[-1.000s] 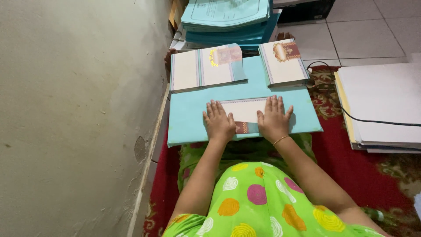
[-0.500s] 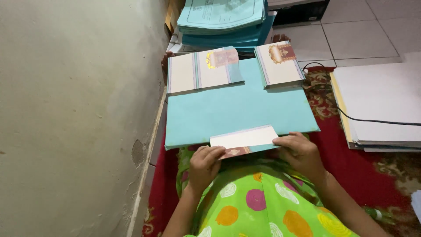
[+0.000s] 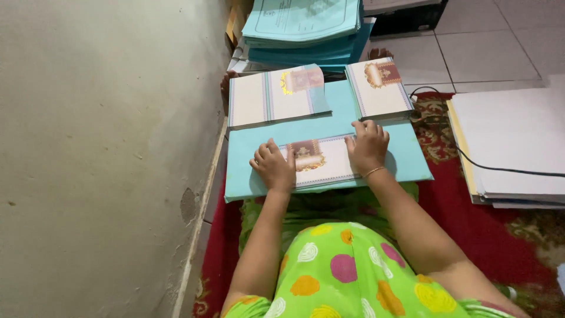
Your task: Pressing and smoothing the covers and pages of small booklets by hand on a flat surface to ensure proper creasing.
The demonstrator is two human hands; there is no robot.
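White card [image 3: 321,162] with a maroon-and-gold emblem, head view: now face up on the light-blue folder [image 3: 406,156], moved up from the folder's near edge. Left hand [image 3: 274,166] and right hand [image 3: 368,146] lie palm-down, fingers spread, pressing the card's two ends.

The left hand [image 3: 273,168] and right hand [image 3: 368,146] cover both ends of the white card [image 3: 321,162], hiding its side edges. The stack of blue folders [image 3: 303,29] at the far side is cut off by the top edge, the white paper pile [image 3: 512,141] by the right edge. The card's emblem is too small to make out
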